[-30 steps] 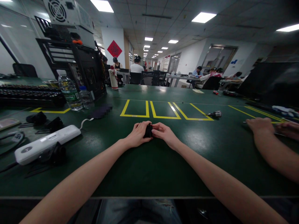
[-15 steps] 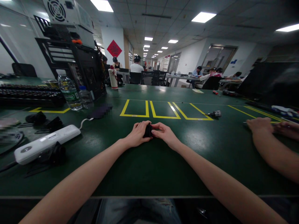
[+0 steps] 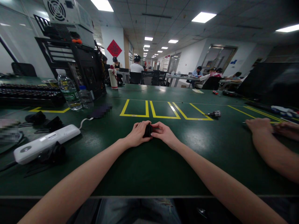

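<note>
In the head view, a small black block (image 3: 147,130) is between the two hands, near the middle of the tabletop (image 3: 149,174). The left hand (image 3: 137,133) has its fingers wrapped around the block's left side; the right hand (image 3: 163,133) pinches its right edge with narrowly set fingers.

Just beyond lie yellow tape frames (image 3: 166,117), with a metal tool (image 3: 216,114) across one corner. To the left are a white bar (image 3: 48,143) and two bottles (image 3: 67,90), which partly cover a black rack (image 3: 85,67). A co-worker's hand (image 3: 259,126) reaches in from the right.

The fingers cover much of the block; whether it touches the tabletop, I cannot tell. The co-worker's arm is cut off at the picture's edge, and things at far left are pixelated.
</note>
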{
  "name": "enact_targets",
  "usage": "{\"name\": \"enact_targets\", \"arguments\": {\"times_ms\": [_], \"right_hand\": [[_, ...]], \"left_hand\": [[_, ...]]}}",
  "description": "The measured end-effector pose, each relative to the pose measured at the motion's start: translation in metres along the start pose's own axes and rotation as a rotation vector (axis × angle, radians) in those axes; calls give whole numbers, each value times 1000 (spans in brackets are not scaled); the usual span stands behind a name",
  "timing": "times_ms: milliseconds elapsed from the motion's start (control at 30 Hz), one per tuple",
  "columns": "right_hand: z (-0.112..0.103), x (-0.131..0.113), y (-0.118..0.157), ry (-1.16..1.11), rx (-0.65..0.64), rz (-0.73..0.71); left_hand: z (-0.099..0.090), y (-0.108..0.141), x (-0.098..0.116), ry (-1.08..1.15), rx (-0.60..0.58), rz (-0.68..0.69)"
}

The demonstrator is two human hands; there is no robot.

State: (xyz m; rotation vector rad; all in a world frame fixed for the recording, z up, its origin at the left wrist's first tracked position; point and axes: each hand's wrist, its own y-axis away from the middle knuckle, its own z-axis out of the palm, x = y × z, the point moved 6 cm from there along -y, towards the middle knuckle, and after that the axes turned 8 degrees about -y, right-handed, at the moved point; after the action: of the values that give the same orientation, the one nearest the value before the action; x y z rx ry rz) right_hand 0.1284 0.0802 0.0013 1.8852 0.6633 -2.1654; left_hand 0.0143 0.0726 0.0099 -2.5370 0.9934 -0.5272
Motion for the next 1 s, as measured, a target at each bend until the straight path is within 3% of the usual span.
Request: {"name": "enact_targets", "arguments": {"times_ms": [400, 633, 1000], "right_hand": [[-7, 12, -4, -20, 55, 81], [-1, 2, 0, -28, 13, 4], [-3, 7, -2, 43, 69, 36]], "left_hand": [[1, -1, 1, -5, 17, 6], [1, 0, 0, -8, 3, 4], [-2, 0, 2, 19, -16, -8]]}}
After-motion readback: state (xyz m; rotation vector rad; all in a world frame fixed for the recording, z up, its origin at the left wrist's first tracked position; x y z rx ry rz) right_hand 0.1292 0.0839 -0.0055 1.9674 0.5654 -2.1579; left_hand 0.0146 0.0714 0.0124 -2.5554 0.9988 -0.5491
